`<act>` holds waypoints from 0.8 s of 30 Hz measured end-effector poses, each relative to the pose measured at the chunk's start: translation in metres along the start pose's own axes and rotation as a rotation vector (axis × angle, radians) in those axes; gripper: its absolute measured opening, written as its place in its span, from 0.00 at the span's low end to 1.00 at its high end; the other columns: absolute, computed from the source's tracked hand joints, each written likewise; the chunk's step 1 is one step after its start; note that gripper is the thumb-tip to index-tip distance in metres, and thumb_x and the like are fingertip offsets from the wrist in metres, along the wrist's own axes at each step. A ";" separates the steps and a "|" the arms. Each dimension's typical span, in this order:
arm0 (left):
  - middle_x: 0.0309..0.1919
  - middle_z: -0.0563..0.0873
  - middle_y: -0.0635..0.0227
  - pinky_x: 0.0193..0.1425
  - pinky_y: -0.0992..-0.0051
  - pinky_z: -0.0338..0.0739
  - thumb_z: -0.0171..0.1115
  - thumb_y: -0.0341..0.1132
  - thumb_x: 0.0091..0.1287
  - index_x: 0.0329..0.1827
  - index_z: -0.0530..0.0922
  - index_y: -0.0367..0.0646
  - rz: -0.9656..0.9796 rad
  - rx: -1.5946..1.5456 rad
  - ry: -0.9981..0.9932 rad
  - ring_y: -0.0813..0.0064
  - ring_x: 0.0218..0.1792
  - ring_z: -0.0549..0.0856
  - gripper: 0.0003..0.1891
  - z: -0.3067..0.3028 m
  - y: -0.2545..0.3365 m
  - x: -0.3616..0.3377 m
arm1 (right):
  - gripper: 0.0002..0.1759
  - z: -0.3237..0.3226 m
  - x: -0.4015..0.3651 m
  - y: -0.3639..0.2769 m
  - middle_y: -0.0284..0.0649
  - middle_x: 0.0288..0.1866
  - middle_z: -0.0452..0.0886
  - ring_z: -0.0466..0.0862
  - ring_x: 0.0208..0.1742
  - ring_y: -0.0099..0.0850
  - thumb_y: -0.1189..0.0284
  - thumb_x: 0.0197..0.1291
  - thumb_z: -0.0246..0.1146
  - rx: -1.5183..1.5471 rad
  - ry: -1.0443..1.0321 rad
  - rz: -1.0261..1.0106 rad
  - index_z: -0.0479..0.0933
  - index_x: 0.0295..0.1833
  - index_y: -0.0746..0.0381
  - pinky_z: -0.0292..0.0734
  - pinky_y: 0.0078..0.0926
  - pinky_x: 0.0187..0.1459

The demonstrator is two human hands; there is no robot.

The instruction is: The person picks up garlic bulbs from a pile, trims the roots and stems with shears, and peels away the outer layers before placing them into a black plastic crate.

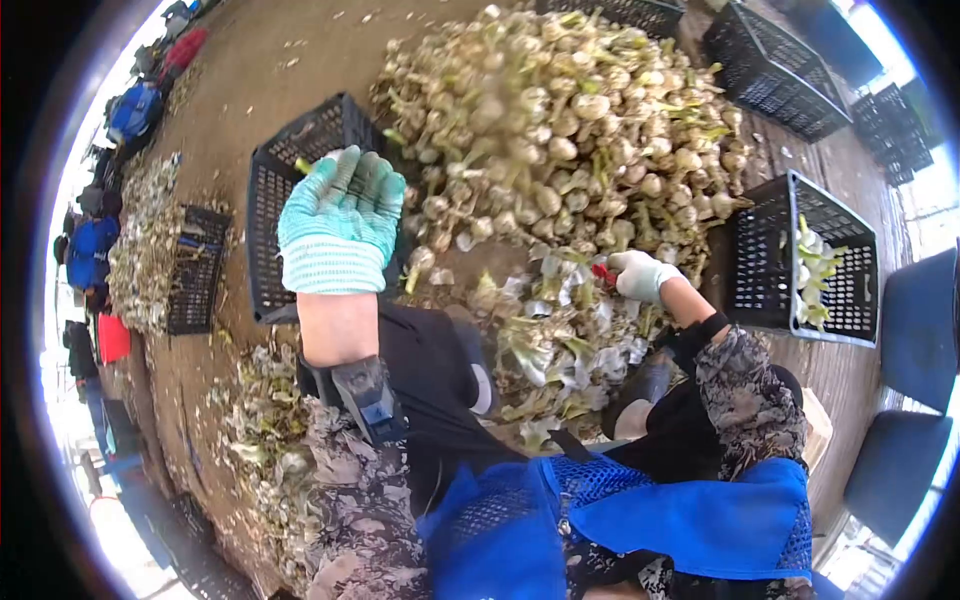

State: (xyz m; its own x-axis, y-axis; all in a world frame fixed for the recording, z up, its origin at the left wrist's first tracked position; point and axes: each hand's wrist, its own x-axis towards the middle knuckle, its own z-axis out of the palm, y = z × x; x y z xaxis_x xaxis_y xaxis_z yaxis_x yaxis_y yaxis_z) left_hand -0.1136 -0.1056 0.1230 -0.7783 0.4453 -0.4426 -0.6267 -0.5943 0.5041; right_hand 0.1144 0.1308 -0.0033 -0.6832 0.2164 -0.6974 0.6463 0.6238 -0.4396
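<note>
A blurry smudge hides part of the pile of bulbs [600, 125], and your fingers cover most of whatever joins the green stalk [303, 165] at your left hand [345, 205], so you can't see if a bulb is there. The red thing [604, 273] is mostly covered by your right hand [640, 277]; its shape can't be made out.

The pile lies ahead of your right hand and off to the right of your left one, some bulbs near both. The stalk shows just beside your left fingers, on their left side.

Your left hand, gloved in teal, is raised over the left crate [262, 205], fingers together and bent; whether it grips the stalk you can't tell. Your right hand, in a pale glove, is closed on the red thing, above the peelings [560, 345]. To its right, the right crate [755, 255] holds pale, green-topped pieces [815, 270].
</note>
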 end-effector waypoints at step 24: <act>0.33 0.83 0.65 0.31 0.68 0.78 0.55 0.37 0.63 0.48 0.77 0.41 0.004 0.218 0.001 0.68 0.29 0.81 0.13 -0.049 -0.031 0.028 | 0.10 0.098 0.203 -0.136 0.36 0.30 0.74 0.71 0.30 0.30 0.71 0.60 0.51 1.195 0.295 -0.206 0.74 0.43 0.62 0.69 0.26 0.36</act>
State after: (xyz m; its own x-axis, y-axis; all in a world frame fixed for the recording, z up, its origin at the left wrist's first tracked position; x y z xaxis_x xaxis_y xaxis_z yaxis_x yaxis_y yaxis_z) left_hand -0.1140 -0.1071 0.0586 -0.7806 0.4424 -0.4415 -0.6174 -0.4366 0.6543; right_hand -0.0792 0.0160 -0.1407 -0.7585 0.4526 -0.4689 0.3168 -0.3726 -0.8722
